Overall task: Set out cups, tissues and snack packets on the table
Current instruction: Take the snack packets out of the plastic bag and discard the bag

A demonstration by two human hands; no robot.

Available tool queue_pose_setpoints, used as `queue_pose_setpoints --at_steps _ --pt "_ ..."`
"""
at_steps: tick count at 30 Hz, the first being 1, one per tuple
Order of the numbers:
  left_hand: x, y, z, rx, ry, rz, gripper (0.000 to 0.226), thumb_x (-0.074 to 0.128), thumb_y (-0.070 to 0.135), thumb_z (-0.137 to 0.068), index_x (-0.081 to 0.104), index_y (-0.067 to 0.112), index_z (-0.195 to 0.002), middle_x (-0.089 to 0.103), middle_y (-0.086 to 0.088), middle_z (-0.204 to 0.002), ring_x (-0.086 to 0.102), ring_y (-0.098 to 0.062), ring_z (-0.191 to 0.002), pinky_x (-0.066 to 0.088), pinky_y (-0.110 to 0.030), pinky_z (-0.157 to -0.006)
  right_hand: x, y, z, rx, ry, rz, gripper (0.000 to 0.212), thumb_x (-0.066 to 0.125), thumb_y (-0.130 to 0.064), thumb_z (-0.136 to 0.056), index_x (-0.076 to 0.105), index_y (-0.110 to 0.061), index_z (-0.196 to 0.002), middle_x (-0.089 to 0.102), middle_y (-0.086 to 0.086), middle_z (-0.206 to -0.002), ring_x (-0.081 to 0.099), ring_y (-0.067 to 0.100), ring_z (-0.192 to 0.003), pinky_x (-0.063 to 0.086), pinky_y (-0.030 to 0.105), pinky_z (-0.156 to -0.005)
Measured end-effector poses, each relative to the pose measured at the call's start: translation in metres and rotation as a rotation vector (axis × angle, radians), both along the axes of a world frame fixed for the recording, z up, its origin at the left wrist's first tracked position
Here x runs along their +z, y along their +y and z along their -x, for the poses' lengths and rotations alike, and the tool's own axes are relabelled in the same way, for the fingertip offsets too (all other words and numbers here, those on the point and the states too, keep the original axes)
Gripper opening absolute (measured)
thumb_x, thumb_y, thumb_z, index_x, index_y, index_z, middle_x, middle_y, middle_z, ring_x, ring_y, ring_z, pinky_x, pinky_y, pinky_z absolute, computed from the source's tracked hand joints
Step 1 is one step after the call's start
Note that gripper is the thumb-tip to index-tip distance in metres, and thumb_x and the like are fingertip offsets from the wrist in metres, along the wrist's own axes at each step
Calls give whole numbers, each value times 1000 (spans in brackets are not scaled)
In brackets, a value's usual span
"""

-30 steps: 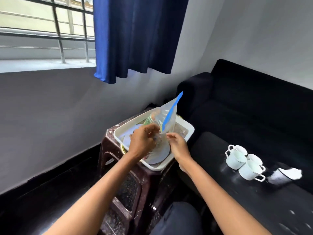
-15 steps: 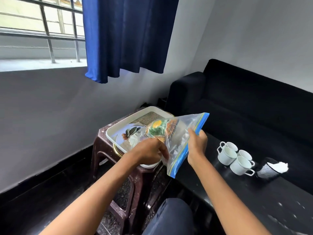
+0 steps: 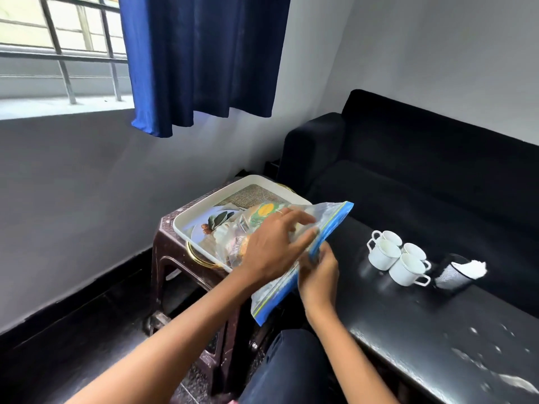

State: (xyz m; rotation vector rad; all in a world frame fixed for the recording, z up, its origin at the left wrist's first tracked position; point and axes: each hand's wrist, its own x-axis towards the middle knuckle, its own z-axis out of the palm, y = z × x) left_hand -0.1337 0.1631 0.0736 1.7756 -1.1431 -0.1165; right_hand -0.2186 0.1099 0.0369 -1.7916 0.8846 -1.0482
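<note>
A clear zip bag (image 3: 326,225) with a blue seal strip holds colourful snack packets (image 3: 267,209). I hold it tilted between the tray and the black table (image 3: 408,322). My left hand (image 3: 274,246) lies over the top of the bag, fingers spread across it. My right hand (image 3: 316,268) grips the blue seal edge from below. Several white cups (image 3: 398,256) stand grouped on the table. To their right a black mesh holder (image 3: 450,275) carries white tissues (image 3: 474,268).
A white tray (image 3: 186,220) with a patterned plate (image 3: 213,225) sits on a brown plastic stool (image 3: 169,252) to the left. A black sofa (image 3: 423,170) runs behind the table. A blue curtain (image 3: 201,59) hangs above. My knee (image 3: 291,368) is below the bag.
The bag has come out of the tray and swung right toward the table, tipping flatter. My left hand slid from the bag's end onto its top; my right hand dropped to the seal edge.
</note>
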Motion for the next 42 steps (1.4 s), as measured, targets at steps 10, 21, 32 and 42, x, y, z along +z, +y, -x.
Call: queue_pose_setpoints --at_steps 10,21,32,42 --pt "-4 -21 31 130 -56 -73 15 61 42 -82 70 34 -91 70 18 -89 64 -6 -83 44 -25 -63 -16 20 14 65 -171 -209 52 44 22 -77 60 -12 -113 64 -11 -76 53 -10 -61 43 6 -58" --pt "-9 -16 32 57 -97 -74 15 61 32 -84 72 22 -89 73 9 -82 67 -10 -77 52 -30 -66 -6 11 31 -53 -309 -409 26 51 -6 -88 69 -17 -104 74 -6 -91 68 3 -82 55 21 -71" --pt "-9 -11 44 -23 -182 -94 18 62 33 -81 66 16 -76 69 3 -71 62 -14 -64 50 -32 -59 4 -2 48 -191 -355 -339 20 62 -14 -89 67 -13 -70 67 -3 -62 60 6 -62 53 21 -57" --pt "-8 -12 44 -83 -198 -29 14 60 27 -89 69 16 -92 70 1 -85 65 -16 -74 51 -37 -66 -6 -5 46 -212 -264 -215 26 57 -15 -88 55 3 -69 58 12 -61 57 14 -62 57 48 -70"
